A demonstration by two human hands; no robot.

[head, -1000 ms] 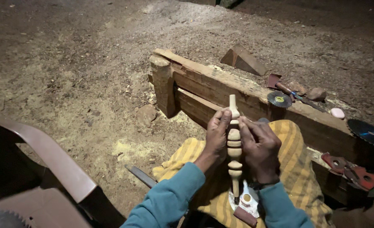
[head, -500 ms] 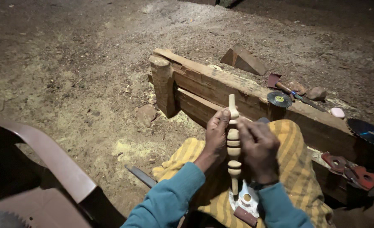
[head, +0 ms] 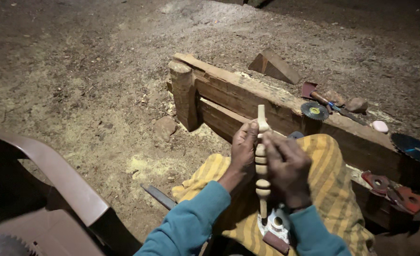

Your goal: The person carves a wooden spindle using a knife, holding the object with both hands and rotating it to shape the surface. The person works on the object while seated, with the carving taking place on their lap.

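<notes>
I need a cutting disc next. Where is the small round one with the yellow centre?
In the head view the small toothed disc lies on the wooden beam, right of centre, just beyond the yellow striped cloth and beside a red-handled tool.

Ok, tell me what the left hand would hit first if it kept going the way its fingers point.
Probably the long brown wooden beam just beyond the left hand, which grips the pale turned wooden spindle; depth is unclear.

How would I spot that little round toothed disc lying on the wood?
Find the long wooden beam crossing the dirt floor beyond the hands. On its top, right of the middle, lies a small dark toothed disc; unlike the larger bluish saw blade farther right, it has a yellow-green centre.
</notes>
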